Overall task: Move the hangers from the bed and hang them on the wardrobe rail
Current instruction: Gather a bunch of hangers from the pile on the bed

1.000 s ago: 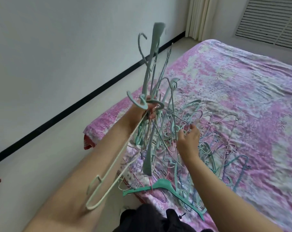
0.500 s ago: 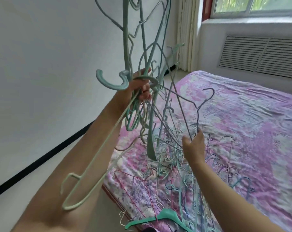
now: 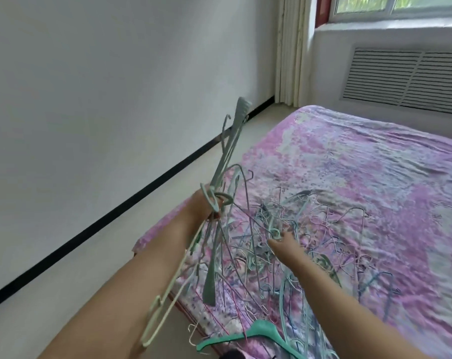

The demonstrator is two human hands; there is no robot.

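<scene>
My left hand [image 3: 203,207] grips a bundle of green and pale hangers [image 3: 219,198] by their hooks above the bed's near-left corner; some stick up, others hang down along my forearm. A tangled pile of thin wire and plastic hangers [image 3: 310,242] lies on the pink floral bed [image 3: 375,164]. My right hand [image 3: 284,246] reaches into that pile with its fingers extended, touching the wires. A teal plastic hanger [image 3: 256,335] lies at the bed's near edge. The wardrobe rail is out of view.
A white wall with a black skirting strip [image 3: 116,216] runs along the left, with pale floor between it and the bed. A curtain [image 3: 292,47], a window and a radiator grille [image 3: 406,79] stand behind the bed.
My left hand has lowered the hanger bundle from high up to just above the bed. My right hand has let go of the lifted wire hanger and dropped into the pile.
</scene>
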